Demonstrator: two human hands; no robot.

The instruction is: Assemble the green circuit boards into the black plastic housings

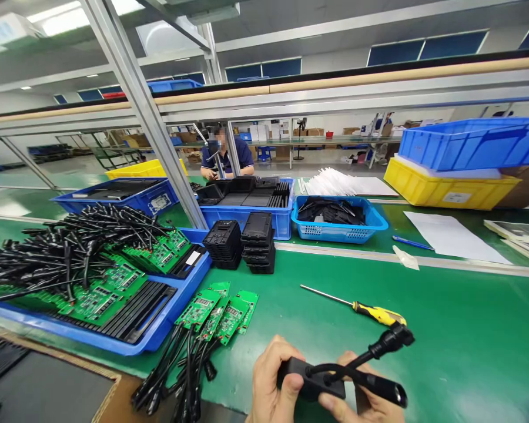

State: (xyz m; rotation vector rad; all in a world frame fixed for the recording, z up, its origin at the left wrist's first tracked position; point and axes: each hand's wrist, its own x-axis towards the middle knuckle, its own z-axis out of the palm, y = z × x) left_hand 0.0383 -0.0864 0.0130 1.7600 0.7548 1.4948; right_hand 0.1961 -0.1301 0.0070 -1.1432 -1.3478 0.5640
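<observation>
In the head view, low and near the front edge of the green bench [445, 352], both hands close on a small black housing [311, 380]. The left hand [271, 388] has its grip wrapped around the housing's left end, thumb on top. The right hand [364, 402] pinches the right end from below, its grip narrow. Two black cables with connectors [390, 341] stick out to the right. Just beyond lies a yellow-handled screwdriver [370, 311]. Left of the hands lie green circuit boards [218, 308] with leads, and a blue tray [114, 338]. Behind stand stacked black casings [242, 241].
</observation>
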